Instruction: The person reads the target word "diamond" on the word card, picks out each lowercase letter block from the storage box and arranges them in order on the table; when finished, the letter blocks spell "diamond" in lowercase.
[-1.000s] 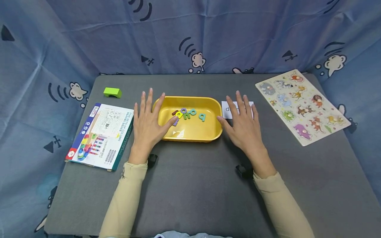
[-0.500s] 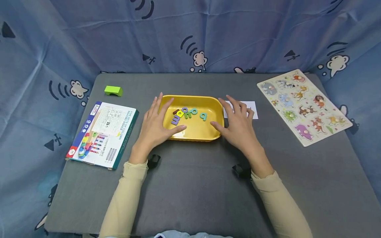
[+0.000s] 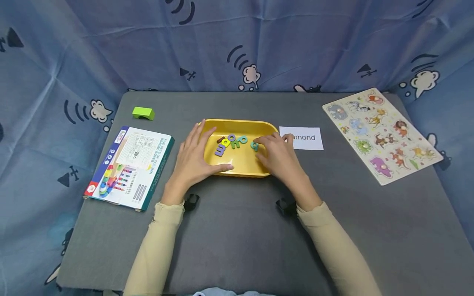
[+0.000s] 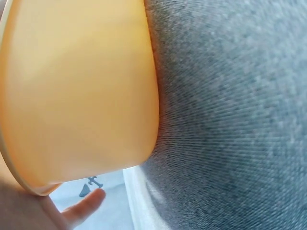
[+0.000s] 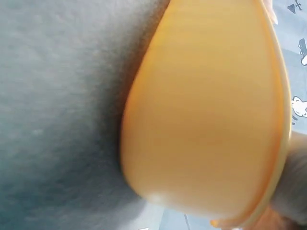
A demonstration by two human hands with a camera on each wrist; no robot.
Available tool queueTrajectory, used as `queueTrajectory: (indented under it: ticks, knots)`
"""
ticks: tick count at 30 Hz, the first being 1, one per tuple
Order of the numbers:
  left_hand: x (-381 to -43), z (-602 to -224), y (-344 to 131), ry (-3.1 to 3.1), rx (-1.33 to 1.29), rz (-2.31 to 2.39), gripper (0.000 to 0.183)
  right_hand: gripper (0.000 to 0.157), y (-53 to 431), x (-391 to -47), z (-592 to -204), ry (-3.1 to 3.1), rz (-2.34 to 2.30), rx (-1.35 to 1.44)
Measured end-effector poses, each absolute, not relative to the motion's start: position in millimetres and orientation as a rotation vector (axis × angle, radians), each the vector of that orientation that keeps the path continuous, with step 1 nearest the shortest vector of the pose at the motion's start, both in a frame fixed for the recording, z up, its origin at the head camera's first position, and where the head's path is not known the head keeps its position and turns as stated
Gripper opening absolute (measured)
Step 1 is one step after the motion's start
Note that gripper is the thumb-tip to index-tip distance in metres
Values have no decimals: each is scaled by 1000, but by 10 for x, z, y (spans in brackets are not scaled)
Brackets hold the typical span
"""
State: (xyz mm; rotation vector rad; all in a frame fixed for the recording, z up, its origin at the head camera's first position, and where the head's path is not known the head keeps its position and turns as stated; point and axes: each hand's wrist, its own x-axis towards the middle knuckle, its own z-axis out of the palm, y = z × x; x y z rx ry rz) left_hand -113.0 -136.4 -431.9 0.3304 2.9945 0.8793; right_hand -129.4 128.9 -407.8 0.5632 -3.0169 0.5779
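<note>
A yellow plastic tray [image 3: 238,169] holds several coloured letters: a purple "m" [image 3: 219,150], a yellow ring-shaped letter [image 3: 225,142], a green "n" [image 3: 235,144] and a teal letter [image 3: 254,146] among them. My left hand [image 3: 194,160] rests at the tray's left end, fingers extended along the far-left corner and thumb over the front rim. Over the right end reaches my right hand [image 3: 279,156]. Its bent index fingertip is just above the teal letter, the thumb slightly nearer me; whether they touch it I cannot tell. Both wrist views show mainly the tray's outer wall [image 4: 81,96].
A white card [image 3: 307,139] reading "amond", its start covered by my right hand, lies right of the tray. Farther right is an animal puzzle board [image 3: 383,135]. On the left are a boxed toy [image 3: 129,168] and a green arch block [image 3: 143,113]. Curtains surround the grey table [image 3: 237,230].
My right hand has moved left from the card and tray edge to over the teal letter, uncovering most of the card. My left hand has shifted right onto the tray's left end.
</note>
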Motion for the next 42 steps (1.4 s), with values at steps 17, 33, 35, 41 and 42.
queueTrajectory:
  ticks: [17,33,35,41,42]
  knots:
    - [-1133,-4293,-1361,2956,295,831,117,33,1182,-1509,-4229,-3069,366,598]
    - [-1138,-4251,-1317,2925,278,746,120,39,1293,-1509,-4145,-3081,694,644]
    - [-1137,-4247,-1314,2930,278,732,120,38,1326,-1491,-4125,-3055,812,640]
    - [-1131,-4249,-1321,2944,276,709,118,33,1464,-1430,-4077,-2960,1138,614]
    - [-1130,-4249,-1321,2947,276,707,118,33,1493,-1417,-4062,-2944,1199,603]
